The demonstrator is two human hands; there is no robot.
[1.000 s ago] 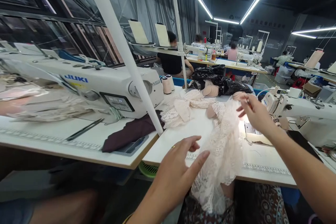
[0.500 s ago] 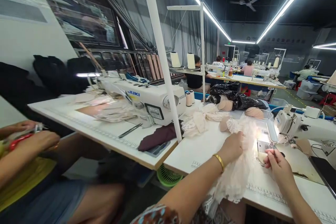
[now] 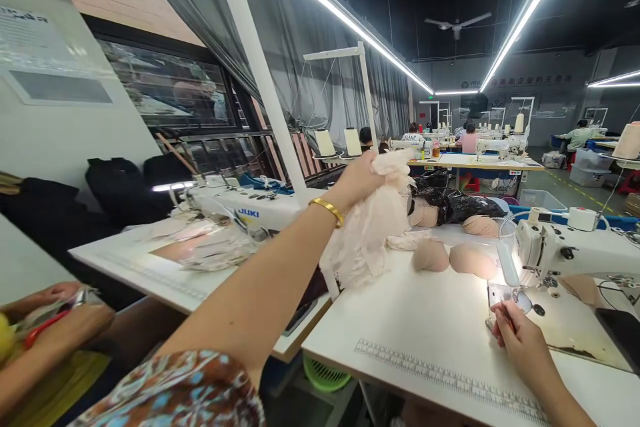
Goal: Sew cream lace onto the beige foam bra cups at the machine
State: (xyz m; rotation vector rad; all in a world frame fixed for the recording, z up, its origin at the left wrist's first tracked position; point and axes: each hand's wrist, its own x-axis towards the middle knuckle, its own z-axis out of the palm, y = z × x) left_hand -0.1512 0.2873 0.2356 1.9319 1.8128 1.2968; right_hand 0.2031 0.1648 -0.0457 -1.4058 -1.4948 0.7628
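Observation:
My left hand (image 3: pixel 361 179), with a gold bangle at the wrist, is closed on a sheer pale pink lace garment (image 3: pixel 367 233). It holds the lace up over the far left part of the white table, and the loose folds hang below the fist. Two beige moulded bra cups (image 3: pixel 431 256) lie on the table to the right of the lace. My right hand (image 3: pixel 517 333) rests by the needle plate of the sewing machine (image 3: pixel 565 247), its fingers pinched together. A bit of metal shows at the fingertips, but what they hold is too small to tell.
A second sewing machine (image 3: pixel 235 203) stands left on a neighbouring table with stacked fabric pieces (image 3: pixel 215 250). A co-worker's hands (image 3: pixel 75 320) hold red-handled scissors at far left. Black plastic bags (image 3: pixel 445 203) lie behind the cups. A white post (image 3: pixel 260 73) rises between the tables.
My left hand has lifted the lace off the table in front of me and carried it up, away and to the left. The bra cups now show fully. My right hand stays by the needle plate.

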